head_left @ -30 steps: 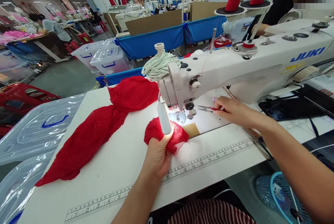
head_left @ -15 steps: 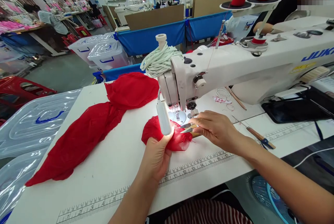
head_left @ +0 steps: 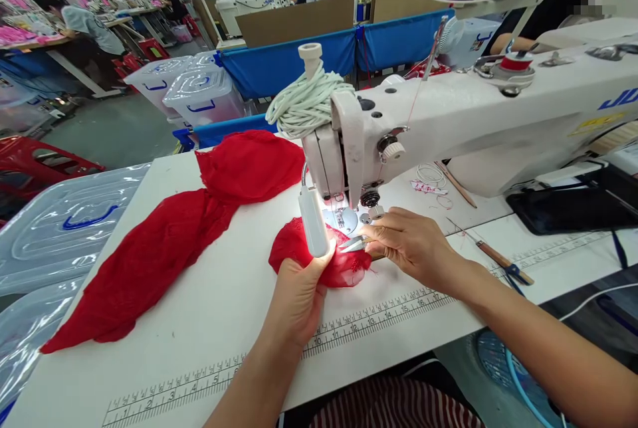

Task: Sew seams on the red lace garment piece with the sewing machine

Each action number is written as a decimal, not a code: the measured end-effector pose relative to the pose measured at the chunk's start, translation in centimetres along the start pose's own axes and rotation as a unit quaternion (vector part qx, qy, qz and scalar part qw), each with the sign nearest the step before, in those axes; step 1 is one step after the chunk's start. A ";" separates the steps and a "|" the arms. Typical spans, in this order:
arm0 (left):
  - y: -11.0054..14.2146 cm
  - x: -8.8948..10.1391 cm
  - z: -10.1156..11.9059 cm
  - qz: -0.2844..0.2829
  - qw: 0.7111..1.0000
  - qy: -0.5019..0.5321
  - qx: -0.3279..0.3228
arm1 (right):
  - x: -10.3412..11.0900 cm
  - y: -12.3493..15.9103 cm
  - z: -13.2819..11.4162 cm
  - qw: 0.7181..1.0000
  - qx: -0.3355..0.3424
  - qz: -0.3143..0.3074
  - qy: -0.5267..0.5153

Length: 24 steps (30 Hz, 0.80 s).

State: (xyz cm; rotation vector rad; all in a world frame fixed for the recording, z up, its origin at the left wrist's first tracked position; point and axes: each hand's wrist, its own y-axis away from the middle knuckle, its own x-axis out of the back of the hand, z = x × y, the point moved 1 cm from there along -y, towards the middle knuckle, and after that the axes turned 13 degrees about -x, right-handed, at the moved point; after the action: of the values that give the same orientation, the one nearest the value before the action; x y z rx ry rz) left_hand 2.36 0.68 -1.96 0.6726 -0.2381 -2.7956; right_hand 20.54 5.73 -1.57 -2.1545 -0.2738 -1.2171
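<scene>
Between thumb and fingers, my left hand (head_left: 302,285) pinches a small piece of sheer red fabric (head_left: 343,274) in front of the needle area. My right hand (head_left: 416,242) is closed on thread snips (head_left: 355,244), whose blades point left and lie at the fabric near my left thumb. A white lamp (head_left: 314,222) lights the fabric and hides part of it. Just behind stands the white sewing machine (head_left: 423,122). Larger gathered red fabric (head_left: 149,262) lies on the table to the left.
A ruler scale (head_left: 369,321) is printed along the front edge of the white table (head_left: 209,321). To the right lie a wooden-handled tool (head_left: 503,262) and a black phone-like slab (head_left: 573,209). Clear lidded boxes (head_left: 74,222) stand at the left. People work beyond.
The snips' blades, apart half a second ago, now look closed together at the fabric. My hands stay almost in place, while the camera view has shifted slightly.
</scene>
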 end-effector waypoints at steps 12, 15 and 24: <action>0.1 0.0 0.0 0.047 0.999 0.011 -0.007 | 0.1 0.1 0.1 0.990 -0.118 -0.023 -0.077; 0.0 0.0 0.0 0.069 0.997 0.026 -0.008 | 0.0 0.3 0.3 0.974 -0.164 -0.082 -0.133; 0.0 -0.6 0.4 0.100 0.993 0.065 -0.001 | -0.7 0.6 -0.8 0.895 -0.277 -0.185 -0.296</action>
State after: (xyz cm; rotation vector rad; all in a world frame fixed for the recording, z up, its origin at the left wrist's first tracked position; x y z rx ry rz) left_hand 2.74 0.91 -1.37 0.7815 -0.2608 -2.5502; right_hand 19.94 4.85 -2.13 -3.0668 -0.6883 -0.8470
